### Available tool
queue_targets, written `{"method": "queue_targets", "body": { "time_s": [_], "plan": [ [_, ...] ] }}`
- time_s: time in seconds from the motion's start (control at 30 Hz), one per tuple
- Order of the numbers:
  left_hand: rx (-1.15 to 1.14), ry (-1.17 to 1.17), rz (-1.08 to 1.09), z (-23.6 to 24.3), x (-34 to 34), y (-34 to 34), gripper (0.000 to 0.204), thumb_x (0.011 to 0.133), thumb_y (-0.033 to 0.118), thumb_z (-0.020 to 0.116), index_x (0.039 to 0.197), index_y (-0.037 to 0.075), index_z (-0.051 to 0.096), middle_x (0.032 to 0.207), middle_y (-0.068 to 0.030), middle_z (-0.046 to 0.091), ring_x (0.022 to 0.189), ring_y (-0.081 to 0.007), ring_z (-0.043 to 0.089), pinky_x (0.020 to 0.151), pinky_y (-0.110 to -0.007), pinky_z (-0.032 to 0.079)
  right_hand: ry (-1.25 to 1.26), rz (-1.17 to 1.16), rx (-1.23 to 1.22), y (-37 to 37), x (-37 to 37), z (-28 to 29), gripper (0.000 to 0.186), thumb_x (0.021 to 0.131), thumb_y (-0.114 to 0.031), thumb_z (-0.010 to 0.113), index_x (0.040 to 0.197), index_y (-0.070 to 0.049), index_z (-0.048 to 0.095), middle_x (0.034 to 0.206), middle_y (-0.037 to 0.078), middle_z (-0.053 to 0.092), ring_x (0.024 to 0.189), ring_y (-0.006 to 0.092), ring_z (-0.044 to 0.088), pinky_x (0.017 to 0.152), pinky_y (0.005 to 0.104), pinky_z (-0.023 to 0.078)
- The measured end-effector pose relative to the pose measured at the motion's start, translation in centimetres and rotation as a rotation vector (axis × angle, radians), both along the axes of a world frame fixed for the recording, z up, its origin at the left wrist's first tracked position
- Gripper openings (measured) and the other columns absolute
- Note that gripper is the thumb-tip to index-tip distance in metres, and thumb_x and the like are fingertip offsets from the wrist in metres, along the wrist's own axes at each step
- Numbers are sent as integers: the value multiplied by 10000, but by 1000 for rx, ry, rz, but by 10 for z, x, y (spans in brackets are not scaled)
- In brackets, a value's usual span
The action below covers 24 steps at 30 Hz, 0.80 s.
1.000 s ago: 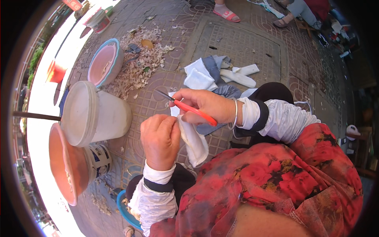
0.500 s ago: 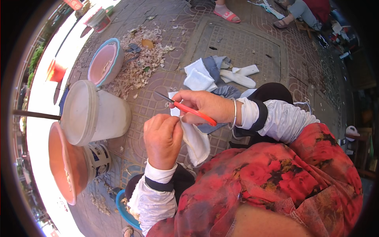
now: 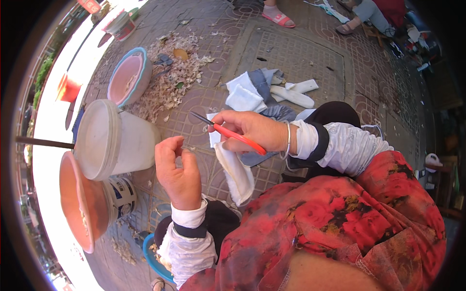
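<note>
My right hand [image 3: 252, 131] is closed on red-handled scissors [image 3: 238, 137], their dark blades pointing up-left, and also holds a white padded cloth strip [image 3: 235, 179] that hangs below it. A smaller white piece [image 3: 212, 116] shows behind its fingers. My left hand [image 3: 177, 169] is apart from the strip, to its left, with fingers curled; anything between the fingertips is too small to make out. White and grey cloth pieces [image 3: 242, 102] lie on the paving beyond my hands.
At left stand a lidded white bucket [image 3: 136, 140], an orange basin [image 3: 73, 194] on a pail, and a pink-blue basin [image 3: 141, 89]. A blue basin [image 3: 153, 259] is low left. Dry scraps [image 3: 177, 58] litter the paving. Another person's legs [image 3: 359, 19] show at upper right.
My left hand has let go of the white strip's upper end and moved left, its fingers now raised and curled. My right hand with the scissors is nearly still.
</note>
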<state>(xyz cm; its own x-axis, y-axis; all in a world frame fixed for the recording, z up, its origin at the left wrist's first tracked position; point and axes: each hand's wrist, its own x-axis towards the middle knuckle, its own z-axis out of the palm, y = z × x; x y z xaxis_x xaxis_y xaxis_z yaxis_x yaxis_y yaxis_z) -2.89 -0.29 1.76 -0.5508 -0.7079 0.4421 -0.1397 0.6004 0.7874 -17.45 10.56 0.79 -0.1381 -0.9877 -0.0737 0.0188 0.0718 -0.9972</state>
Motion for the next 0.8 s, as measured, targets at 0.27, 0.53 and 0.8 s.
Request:
{"method": "queue_targets", "body": {
  "time_s": [0.27,0.53,0.8],
  "plan": [
    [278,-187,-417,0,-2,10,207,676,58,640,846,-8,543,763,-92,535,718,-167,521,644,-259,413,3,-20,-28,2,-2,-5,406,751,-39,550,1129,-30,401,820,2,509,739,55,466,677,214,405],
    [761,-340,-448,-6,0,14,154,765,63,556,895,-17,565,757,4,555,677,-41,475,610,-180,384,75,-77,-129,-1,-1,-14,404,707,-90,567,1074,-11,417,763,54,550,689,94,506,634,247,434],
    [1175,-159,-420,-9,2,3,141,794,79,502,890,-1,568,687,-1,535,536,-41,436,449,-183,338,7,-94,16,-2,-3,-3,326,764,-38,514,1075,-16,420,847,21,530,779,64,481,709,219,408]
  ]
}}
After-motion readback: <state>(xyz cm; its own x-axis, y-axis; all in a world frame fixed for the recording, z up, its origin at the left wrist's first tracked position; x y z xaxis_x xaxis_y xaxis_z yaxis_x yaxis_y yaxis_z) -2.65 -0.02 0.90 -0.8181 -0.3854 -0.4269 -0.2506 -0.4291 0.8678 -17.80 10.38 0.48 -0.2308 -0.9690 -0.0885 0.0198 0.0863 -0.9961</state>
